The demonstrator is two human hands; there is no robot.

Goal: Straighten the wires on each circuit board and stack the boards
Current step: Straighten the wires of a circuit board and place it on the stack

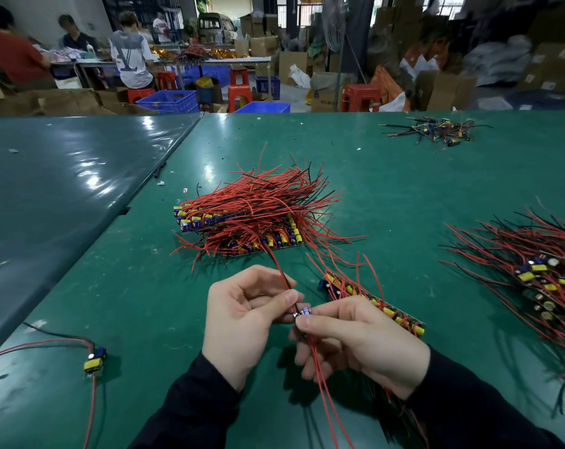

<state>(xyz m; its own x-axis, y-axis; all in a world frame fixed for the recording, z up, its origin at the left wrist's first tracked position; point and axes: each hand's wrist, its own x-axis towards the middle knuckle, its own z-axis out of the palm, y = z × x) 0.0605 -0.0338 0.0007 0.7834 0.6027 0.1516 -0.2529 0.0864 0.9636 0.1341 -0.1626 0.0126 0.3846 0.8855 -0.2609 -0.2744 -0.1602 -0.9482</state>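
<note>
while the green counter (388,196) carries three heaps of wired boards, you hold one small circuit board (303,313) just above it, between both hands. the big stack (242,218) lies straight ahead, a second heap (540,270) spreads at the right edge, a small tangle (433,129) sits far right. one row of boards (371,301) lies just beside your right hand (362,341), and one single board (95,359) rests alone at the left. your left hand (242,315) pinches the board's red wires (282,277); your right fingers (310,324) pinch the board itself.
</note>
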